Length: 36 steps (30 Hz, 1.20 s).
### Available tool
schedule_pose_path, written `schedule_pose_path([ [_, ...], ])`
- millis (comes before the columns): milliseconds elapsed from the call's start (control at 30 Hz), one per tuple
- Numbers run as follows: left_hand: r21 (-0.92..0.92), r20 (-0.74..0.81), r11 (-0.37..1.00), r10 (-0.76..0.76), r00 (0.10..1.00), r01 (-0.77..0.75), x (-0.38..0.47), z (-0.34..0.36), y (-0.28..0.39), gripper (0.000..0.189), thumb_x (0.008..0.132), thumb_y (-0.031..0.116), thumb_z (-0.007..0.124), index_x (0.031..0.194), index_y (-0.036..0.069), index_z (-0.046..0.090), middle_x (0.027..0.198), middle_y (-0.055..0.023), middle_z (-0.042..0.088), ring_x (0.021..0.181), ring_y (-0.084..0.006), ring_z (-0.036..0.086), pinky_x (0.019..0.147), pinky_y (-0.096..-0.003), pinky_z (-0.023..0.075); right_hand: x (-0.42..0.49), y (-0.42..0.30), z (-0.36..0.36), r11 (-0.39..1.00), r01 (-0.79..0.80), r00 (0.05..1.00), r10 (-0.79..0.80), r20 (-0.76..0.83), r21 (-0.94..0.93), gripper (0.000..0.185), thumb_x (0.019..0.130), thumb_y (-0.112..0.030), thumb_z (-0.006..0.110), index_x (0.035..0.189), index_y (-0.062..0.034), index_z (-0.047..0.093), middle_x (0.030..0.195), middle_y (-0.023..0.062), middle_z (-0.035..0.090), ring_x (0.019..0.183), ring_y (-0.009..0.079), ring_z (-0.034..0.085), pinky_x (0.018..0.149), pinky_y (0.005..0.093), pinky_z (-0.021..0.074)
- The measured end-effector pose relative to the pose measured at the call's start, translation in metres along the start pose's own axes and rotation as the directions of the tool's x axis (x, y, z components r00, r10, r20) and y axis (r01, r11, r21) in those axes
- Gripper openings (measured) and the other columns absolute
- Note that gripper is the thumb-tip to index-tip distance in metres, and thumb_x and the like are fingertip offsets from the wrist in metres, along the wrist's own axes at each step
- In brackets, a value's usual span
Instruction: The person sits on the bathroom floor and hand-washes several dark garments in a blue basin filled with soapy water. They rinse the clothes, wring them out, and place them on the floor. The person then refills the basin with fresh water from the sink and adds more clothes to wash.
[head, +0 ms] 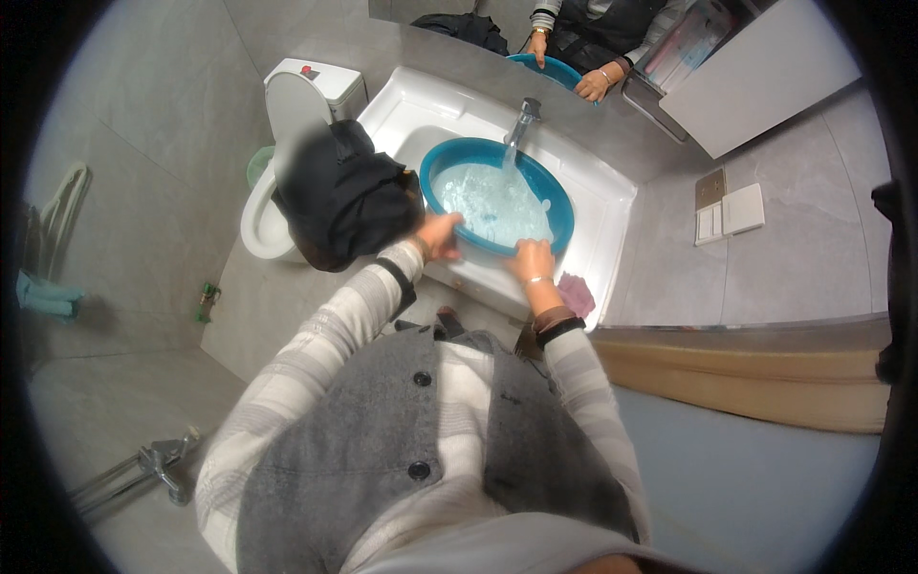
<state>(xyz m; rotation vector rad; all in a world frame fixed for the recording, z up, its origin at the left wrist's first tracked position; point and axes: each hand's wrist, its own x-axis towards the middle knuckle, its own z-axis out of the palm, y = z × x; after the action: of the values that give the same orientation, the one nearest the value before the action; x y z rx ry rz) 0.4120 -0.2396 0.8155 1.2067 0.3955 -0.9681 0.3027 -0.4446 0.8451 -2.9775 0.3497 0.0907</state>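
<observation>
A blue plastic basin [566, 208] rests tilted on the white washbasin [613, 208], with water in it. From the chrome faucet [525, 118] at the back, water runs down into the basin. My left hand [439, 237] grips the basin's near-left rim. The near rim is held by my right hand [532, 262], fingers closed over its edge. A dark garment [351, 194] hangs in a heap beside the basin, close to my left hand; what bears it is hidden. A mauve cloth [576, 294] lies on the washbasin's near right corner, beside my right wrist.
A toilet with its lid up [297, 100] stands on the left. A mirror [459, 43] and a cabinet [760, 79] are behind and right of the washbasin. Wall switches [742, 209] sit at right. A shower mixer tap [163, 459] is at lower left.
</observation>
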Motion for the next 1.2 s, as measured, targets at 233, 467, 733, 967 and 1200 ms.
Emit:
schedule_pose_path([
  [233,-0.007,0.007,1.000,0.000,1.000,0.001,0.002,-0.001,-0.002,0.082,0.083,0.025,0.066,0.149,0.010,0.020,0.152,-0.0182,0.028,0.134,-0.0406,0.039,0.092,-0.0592,0.0497,-0.002,-0.002,-0.007,1.000,-0.008,1.000,0.007,0.028,0.026,0.033,0.069,-0.034,0.079,0.090,-0.0083,0.074,0.096,0.0094,0.071,0.101,0.0312,0.059,0.084,0.0458,0.0518],
  [467,-0.009,-0.009,1.000,0.003,1.000,-0.003,0.005,-0.002,-0.002,0.083,0.083,0.025,0.067,0.149,0.009,0.019,0.152,-0.0191,0.028,0.134,-0.0409,0.038,0.093,-0.0603,0.0485,0.002,0.002,0.003,1.000,-0.014,0.999,0.014,0.050,0.004,0.049,0.066,-0.048,0.084,0.094,-0.0089,0.075,0.101,0.0059,0.071,0.107,0.0278,0.058,0.085,0.0525,0.0512],
  [733,-0.012,0.007,1.000,0.009,1.000,-0.009,-0.002,0.000,-0.001,0.083,0.083,0.024,0.067,0.149,0.009,0.019,0.152,-0.0187,0.026,0.134,-0.0408,0.037,0.092,-0.0603,0.0492,0.001,0.000,-0.001,1.000,-0.016,0.999,0.016,0.046,0.012,0.049,0.065,-0.048,0.084,0.094,-0.0090,0.075,0.101,0.0060,0.071,0.107,0.0278,0.058,0.086,0.0536,0.0508],
  [967,0.003,-0.034,1.000,0.030,0.999,-0.030,-0.003,0.002,-0.001,0.083,0.083,0.025,0.066,0.149,0.009,0.018,0.150,-0.0180,0.029,0.133,-0.0401,0.039,0.091,-0.0602,0.0498,-0.003,-0.003,-0.009,0.999,-0.017,0.999,0.015,0.040,0.029,0.029,0.071,-0.028,0.078,0.092,-0.0086,0.075,0.098,0.0108,0.071,0.102,0.0312,0.058,0.087,0.0428,0.0517],
  [1200,-0.014,0.002,1.000,0.007,1.000,-0.007,0.005,-0.002,-0.003,0.082,0.083,0.025,0.066,0.149,0.010,0.019,0.152,-0.0183,0.028,0.132,-0.0406,0.040,0.091,-0.0601,0.0495,0.002,0.001,0.000,1.000,-0.014,0.998,0.014,0.055,-0.006,0.049,0.066,-0.048,0.083,0.093,-0.0092,0.074,0.101,0.0058,0.071,0.105,0.0285,0.058,0.084,0.0516,0.0510],
])
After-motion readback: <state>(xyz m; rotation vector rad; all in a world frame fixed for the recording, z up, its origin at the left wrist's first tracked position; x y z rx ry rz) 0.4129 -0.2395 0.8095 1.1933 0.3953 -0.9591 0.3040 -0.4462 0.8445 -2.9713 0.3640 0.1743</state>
